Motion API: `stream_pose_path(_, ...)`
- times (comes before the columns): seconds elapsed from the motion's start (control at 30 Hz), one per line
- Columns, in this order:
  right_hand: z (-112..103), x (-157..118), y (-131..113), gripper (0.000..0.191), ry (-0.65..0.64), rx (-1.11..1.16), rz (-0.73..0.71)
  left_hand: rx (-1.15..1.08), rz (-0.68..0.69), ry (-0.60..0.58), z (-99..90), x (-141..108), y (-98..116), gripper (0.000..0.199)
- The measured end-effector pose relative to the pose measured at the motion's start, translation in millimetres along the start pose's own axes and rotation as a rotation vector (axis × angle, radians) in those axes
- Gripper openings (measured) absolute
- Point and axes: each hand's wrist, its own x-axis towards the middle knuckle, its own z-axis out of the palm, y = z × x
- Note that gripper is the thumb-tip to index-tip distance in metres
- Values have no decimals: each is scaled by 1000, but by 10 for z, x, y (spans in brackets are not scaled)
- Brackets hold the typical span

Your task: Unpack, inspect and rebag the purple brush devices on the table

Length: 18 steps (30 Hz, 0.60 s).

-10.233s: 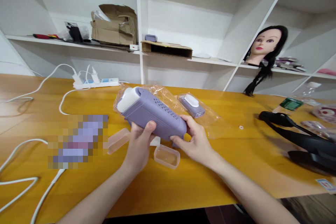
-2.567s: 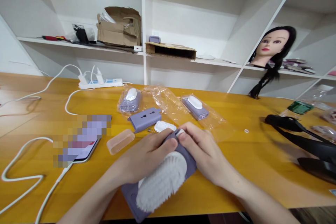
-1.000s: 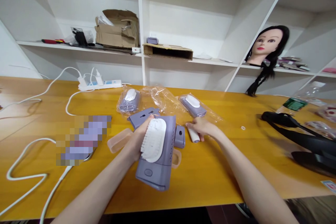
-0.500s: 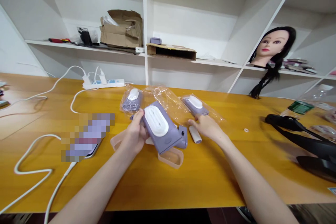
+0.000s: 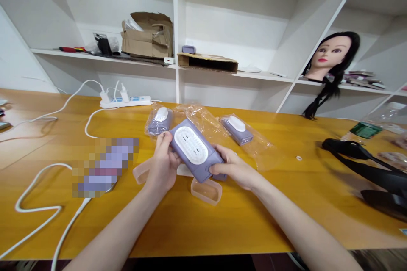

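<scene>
Lilac plastic case (image 5: 192, 146) held over the worktop (image 5: 254, 220), long axis slanting from upper left to lower right; left hand (image 5: 163, 165) grips its left edge with curled fingers, right hand (image 5: 233, 171) its lower-right end.

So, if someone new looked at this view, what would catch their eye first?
The long-haired mannequin head on the white shelf at upper right stands out most. Next is the lilac plastic case with its white oval panel, held over the middle of the yellow wooden table between the left hand and the right hand.
</scene>
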Motion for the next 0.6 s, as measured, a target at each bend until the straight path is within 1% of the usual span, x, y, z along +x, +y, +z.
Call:
stream_pose_path(0.1,33,14,12,46,28,172,69,6,43,17,42,-52,31,23)
stream_pose_path(0.2,41,17,6,42,15,234,123,6,85,68,71,-90,65,23)
stream_pose_path(0.3,64,6,-9,40,-24,224,161,17,121,112,85,-113,82,21)
stream_pose_path(0.47,91,-8,-37,40,-54,216,144,-11,173,116,104,-143,88,16)
stream_pose_path(0.6,86,-4,-49,36,-56,186,145,-36,181,125,118,-169,92,14)
